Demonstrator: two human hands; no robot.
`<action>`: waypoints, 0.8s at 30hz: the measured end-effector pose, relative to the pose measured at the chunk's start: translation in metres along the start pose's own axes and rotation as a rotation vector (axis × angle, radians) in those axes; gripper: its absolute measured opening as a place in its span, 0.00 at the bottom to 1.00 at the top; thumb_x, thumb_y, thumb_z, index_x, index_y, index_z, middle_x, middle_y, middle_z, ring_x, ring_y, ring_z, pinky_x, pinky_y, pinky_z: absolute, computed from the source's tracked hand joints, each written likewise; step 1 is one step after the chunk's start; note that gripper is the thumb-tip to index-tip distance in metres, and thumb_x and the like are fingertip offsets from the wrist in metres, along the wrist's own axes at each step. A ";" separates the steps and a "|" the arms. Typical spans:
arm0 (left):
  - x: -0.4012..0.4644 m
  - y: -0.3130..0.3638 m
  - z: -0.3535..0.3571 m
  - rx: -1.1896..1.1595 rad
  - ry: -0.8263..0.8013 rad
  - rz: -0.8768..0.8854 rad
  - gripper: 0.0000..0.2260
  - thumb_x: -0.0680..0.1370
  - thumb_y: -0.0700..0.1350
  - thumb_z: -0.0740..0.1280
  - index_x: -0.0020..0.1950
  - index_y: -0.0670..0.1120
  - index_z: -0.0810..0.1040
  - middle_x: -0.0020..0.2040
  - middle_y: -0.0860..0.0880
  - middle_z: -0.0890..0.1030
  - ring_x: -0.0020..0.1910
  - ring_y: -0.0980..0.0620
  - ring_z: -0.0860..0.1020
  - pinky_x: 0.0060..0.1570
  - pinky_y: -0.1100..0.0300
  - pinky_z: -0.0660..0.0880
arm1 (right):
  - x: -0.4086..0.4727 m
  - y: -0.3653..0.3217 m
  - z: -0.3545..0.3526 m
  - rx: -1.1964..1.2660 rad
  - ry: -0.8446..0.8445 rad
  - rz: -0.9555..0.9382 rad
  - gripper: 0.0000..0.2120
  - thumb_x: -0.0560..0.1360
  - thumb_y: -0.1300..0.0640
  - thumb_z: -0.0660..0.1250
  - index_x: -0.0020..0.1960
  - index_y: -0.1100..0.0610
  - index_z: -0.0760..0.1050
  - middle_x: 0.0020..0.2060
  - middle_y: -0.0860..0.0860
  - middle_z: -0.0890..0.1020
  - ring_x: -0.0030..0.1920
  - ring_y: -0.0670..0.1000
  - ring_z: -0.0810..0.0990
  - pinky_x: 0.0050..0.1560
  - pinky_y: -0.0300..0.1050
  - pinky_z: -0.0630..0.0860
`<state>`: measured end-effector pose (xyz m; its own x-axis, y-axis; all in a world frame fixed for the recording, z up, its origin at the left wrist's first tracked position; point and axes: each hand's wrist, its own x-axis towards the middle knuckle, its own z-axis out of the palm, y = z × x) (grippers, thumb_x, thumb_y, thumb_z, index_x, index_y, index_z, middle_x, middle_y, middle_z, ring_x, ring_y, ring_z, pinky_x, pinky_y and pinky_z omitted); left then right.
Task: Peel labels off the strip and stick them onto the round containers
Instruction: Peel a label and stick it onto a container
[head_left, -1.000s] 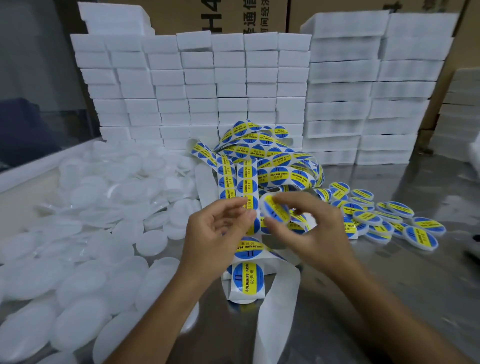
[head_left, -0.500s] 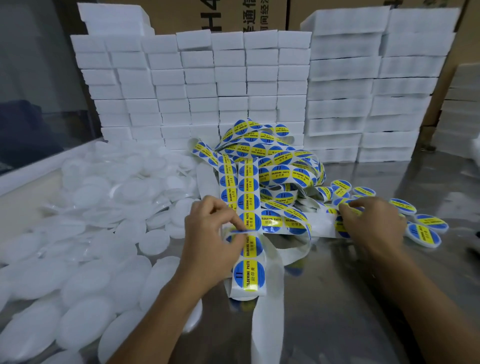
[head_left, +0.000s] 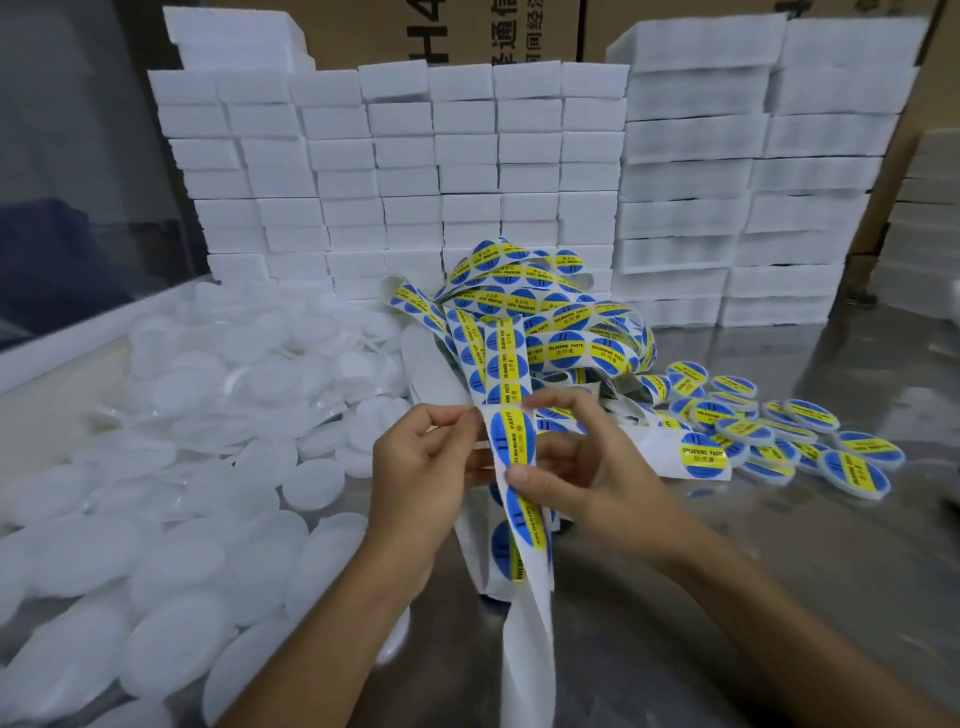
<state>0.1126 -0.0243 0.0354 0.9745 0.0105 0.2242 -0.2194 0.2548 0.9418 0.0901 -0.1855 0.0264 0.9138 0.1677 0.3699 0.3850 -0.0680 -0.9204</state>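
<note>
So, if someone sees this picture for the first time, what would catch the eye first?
Probably the tangled label strip in blue and yellow, heaped at the centre, with both hands pinching it: left hand, right hand. Next, the wall of white blocks stacked behind it. Then the pile of plain white containers on the left, against the labelled containers lying on the right.

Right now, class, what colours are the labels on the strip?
Blue labels with a yellow band, clearest in the head view.
</note>
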 end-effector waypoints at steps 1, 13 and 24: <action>0.000 0.001 0.001 -0.035 -0.014 -0.043 0.04 0.79 0.41 0.66 0.48 0.42 0.79 0.41 0.45 0.86 0.37 0.46 0.85 0.32 0.61 0.79 | 0.000 0.000 0.003 -0.016 0.025 -0.012 0.21 0.69 0.54 0.77 0.57 0.54 0.73 0.39 0.56 0.83 0.37 0.60 0.80 0.45 0.57 0.80; -0.005 -0.006 0.001 0.041 -0.420 -0.154 0.22 0.65 0.39 0.78 0.56 0.44 0.76 0.43 0.45 0.84 0.40 0.46 0.84 0.40 0.56 0.81 | 0.004 -0.008 -0.001 -0.056 0.438 -0.058 0.16 0.73 0.64 0.73 0.58 0.50 0.81 0.53 0.49 0.85 0.40 0.59 0.81 0.49 0.60 0.79; 0.001 -0.008 -0.002 0.074 -0.319 -0.052 0.13 0.76 0.32 0.67 0.52 0.49 0.83 0.48 0.44 0.84 0.46 0.47 0.84 0.42 0.58 0.79 | 0.003 0.004 -0.001 -0.404 0.233 -0.214 0.24 0.66 0.45 0.75 0.62 0.42 0.77 0.74 0.42 0.62 0.64 0.38 0.74 0.51 0.36 0.78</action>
<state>0.1152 -0.0241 0.0274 0.9230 -0.3074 0.2314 -0.1839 0.1760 0.9671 0.0947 -0.1866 0.0243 0.7960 -0.0011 0.6053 0.5435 -0.4390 -0.7155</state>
